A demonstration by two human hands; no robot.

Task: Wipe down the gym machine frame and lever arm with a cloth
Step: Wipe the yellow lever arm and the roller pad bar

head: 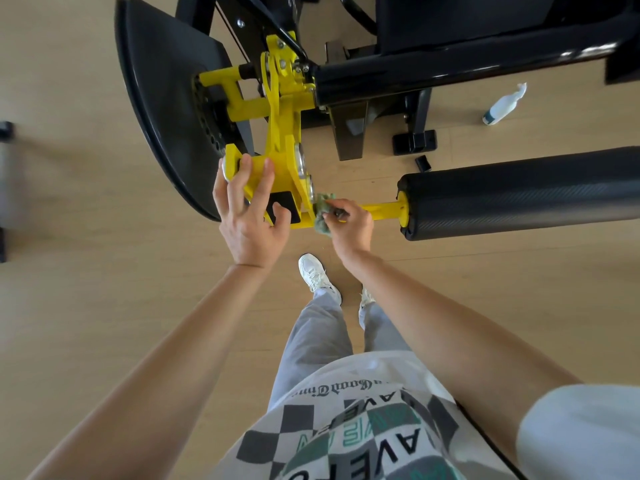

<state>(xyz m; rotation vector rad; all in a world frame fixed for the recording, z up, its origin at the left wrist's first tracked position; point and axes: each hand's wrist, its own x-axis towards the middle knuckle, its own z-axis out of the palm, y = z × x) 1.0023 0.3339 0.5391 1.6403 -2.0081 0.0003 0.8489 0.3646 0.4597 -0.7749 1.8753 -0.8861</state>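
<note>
Your checked grey-and-green shirt (346,431) sat lowest in view, both bare forearms reaching ahead. Your right hand (349,225) pinched a crumpled green cloth (323,213) in curled fingers, pressing it onto the yellow steel lever arm (384,210) just beside its pivot plates. Your left hand (251,216) lay open, fingers spread, their tips touching the yellow bracket (256,168) near the black curved shroud (162,98). Rightward, a black foam roller pad (519,192) capped the lever arm. Beyond ran the black frame tube (450,69), and a white spray bottle (504,105) lay on the wooden floor (86,271). If the lever swung, your left fingers could be pinched, and loose cloth might snag at the pivot.
</note>
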